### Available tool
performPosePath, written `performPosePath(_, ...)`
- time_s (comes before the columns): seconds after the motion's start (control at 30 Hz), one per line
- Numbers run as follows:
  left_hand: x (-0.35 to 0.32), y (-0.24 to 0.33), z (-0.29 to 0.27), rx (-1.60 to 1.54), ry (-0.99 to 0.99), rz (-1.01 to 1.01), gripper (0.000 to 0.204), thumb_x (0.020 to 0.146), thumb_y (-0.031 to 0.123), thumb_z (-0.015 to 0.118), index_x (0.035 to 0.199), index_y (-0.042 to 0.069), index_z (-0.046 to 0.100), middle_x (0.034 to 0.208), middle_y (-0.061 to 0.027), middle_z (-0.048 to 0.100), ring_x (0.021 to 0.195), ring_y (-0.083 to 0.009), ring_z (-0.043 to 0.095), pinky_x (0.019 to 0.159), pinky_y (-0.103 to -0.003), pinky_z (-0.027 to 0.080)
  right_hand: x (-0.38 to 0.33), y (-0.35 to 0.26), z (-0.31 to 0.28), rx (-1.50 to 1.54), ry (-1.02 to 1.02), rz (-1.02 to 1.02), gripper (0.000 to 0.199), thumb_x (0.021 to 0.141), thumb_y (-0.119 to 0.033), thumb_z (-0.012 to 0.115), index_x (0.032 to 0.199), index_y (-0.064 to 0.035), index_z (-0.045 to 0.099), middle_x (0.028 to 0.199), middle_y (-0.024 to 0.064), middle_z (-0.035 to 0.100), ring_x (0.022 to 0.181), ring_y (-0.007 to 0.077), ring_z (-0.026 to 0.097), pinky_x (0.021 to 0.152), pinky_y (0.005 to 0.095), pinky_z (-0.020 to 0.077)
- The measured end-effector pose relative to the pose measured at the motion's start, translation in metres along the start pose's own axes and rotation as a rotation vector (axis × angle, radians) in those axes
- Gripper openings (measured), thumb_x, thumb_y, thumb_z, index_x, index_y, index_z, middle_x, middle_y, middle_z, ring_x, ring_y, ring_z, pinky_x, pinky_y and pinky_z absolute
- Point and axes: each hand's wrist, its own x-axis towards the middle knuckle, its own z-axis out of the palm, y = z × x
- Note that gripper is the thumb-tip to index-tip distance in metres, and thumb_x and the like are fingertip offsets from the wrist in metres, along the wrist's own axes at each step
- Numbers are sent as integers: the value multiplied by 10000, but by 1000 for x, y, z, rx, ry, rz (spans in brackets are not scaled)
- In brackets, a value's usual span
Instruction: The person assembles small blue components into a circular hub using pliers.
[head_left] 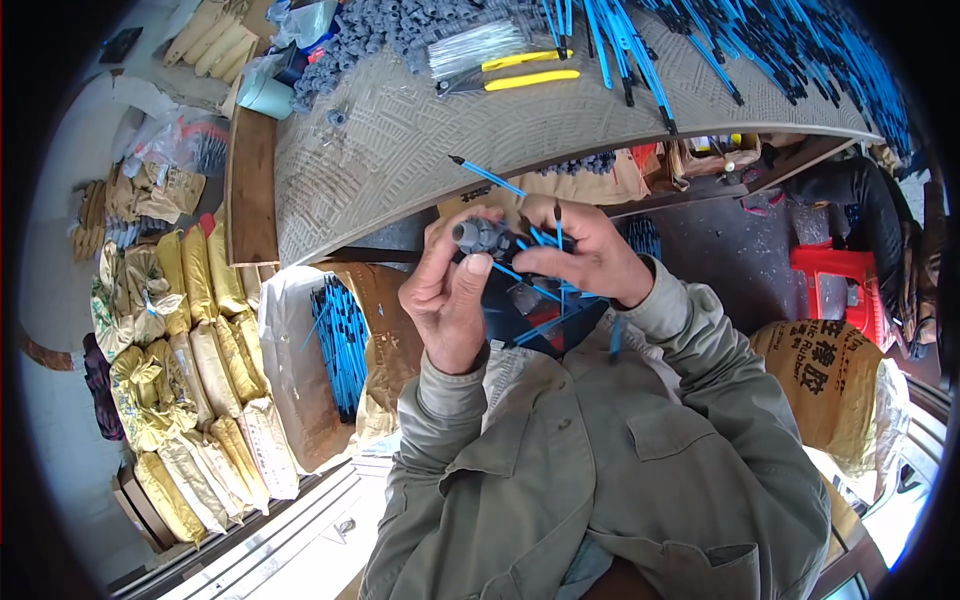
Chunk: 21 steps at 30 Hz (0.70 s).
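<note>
My left hand (440, 295) grips a grey plastic fitting (480, 236) between thumb and fingers, its round open end facing left. Close against it, my right hand (605, 255) is closed around several thin blue rods (545, 238) with black ends, which point in different directions. One blue rod (495, 178) sticks out up and to the left over the table edge. Where the rods meet the fitting is partly hidden by my fingers. Both hands are above my lap, just in front of the grey table (400, 150).
On the table lie yellow-handled pliers (530, 82), a bundle of clear strips (480, 48), heaped grey fittings (375, 45) and many blue rods (760, 50). An open paper sack of blue rods (342, 350) stands left, beside stacked packages (190, 370). A red stool (840, 275) is right.
</note>
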Motion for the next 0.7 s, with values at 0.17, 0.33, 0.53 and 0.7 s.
performPosePath(0.17, 2, -3, -1, 71, 14, 53, 299, 784, 31, 624, 1063, -74, 591, 1037, -127, 615, 983, -191, 507, 888, -309, 382, 10, -7, 11, 641, 201, -21, 158, 798, -66, 636, 918, -22, 543, 880, 67, 511, 847, 155, 492, 748, 296, 374)
performPosePath(0.33, 0, 0, 0, 102, 13, 86, 298, 771, 3, 636, 1060, -59, 601, 1035, -115, 620, 978, -191, 511, 888, -310, 380, 11, -10, 0, 518, 31, 14, 182, 783, -27, 636, 934, -29, 534, 913, 57, 506, 863, 143, 474, 767, 284, 360)
performPosePath(0.53, 0, 2, -2, 149, -18, 141, 308, 771, 12, 645, 1068, -53, 599, 1028, -112, 622, 977, -196, 511, 888, -318, 376, 13, -15, 2, 477, 11, -5, 188, 783, -22, 637, 929, -26, 518, 881, 47, 492, 839, 129, 462, 757, 269, 355)
performPosePath(0.7, -1, 7, 2, 140, -41, 117, 310, 770, 33, 661, 1060, -57, 597, 1022, -105, 618, 977, -201, 514, 896, -328, 372, 8, -14, 6, 565, 48, 45, 201, 791, -34, 643, 934, -35, 501, 889, 31, 474, 832, 108, 448, 762, 255, 357)
